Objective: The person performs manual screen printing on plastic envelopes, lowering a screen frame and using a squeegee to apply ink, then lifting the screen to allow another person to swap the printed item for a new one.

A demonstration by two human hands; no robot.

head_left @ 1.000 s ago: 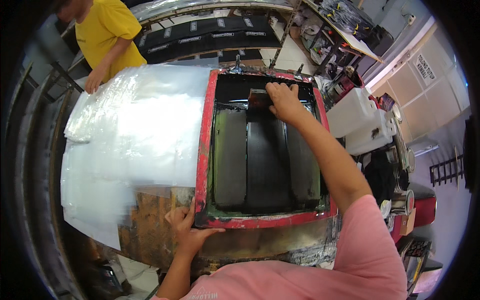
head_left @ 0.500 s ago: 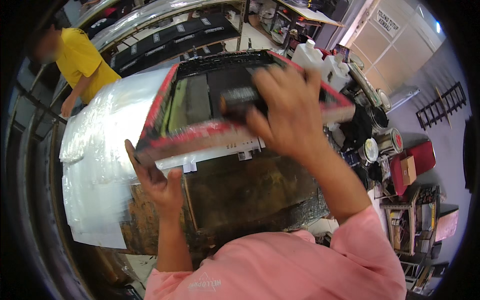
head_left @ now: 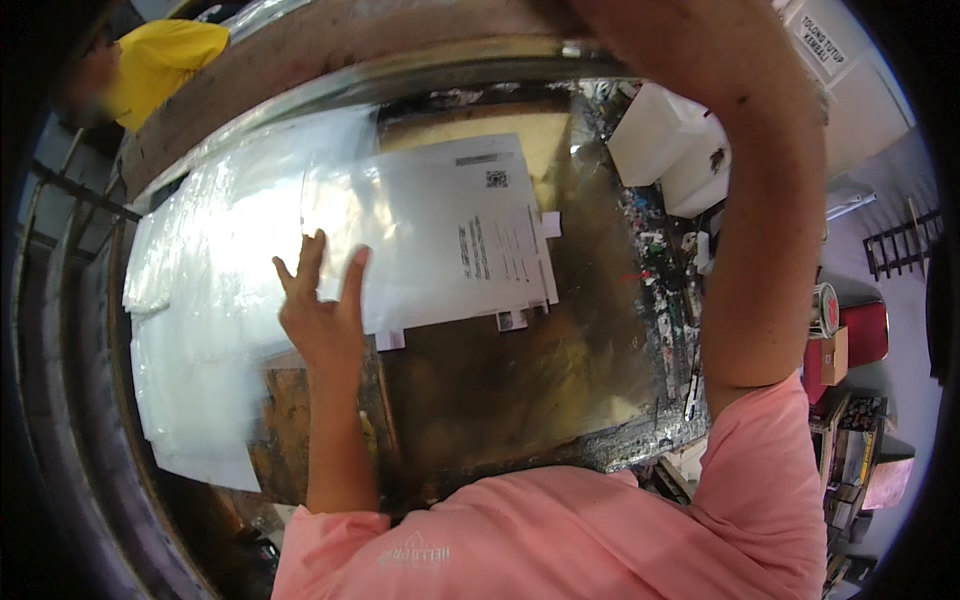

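Observation:
My left hand (head_left: 325, 312) is held over the glossy clear plastic sheets (head_left: 190, 340), at the left edge of a white printed sheet (head_left: 420, 250). Its fingers and thumb are spread, and nothing is in them. Small pale tabs (head_left: 390, 341) show along the sheet's edges on the dark, stained work table (head_left: 480, 400). My right forearm (head_left: 765, 230) reaches up past the top of the picture, so the hand itself is out of sight. A broad brown wooden bar (head_left: 350, 45), seemingly the side of the raised screen frame, crosses the top.
White plastic jugs (head_left: 655, 135) stand beyond the paint-spattered right table edge (head_left: 655, 300). A paint can (head_left: 825, 310), a cardboard box (head_left: 836, 355) and a red chair (head_left: 868, 333) are at the right. At the far left are metal rails (head_left: 75, 215) and a person in yellow (head_left: 170, 65).
The red-edged screen frame has lifted off the table toward the top, uncovering the printed sheet. My left hand has come away from its corner; my right hand has risen out of view.

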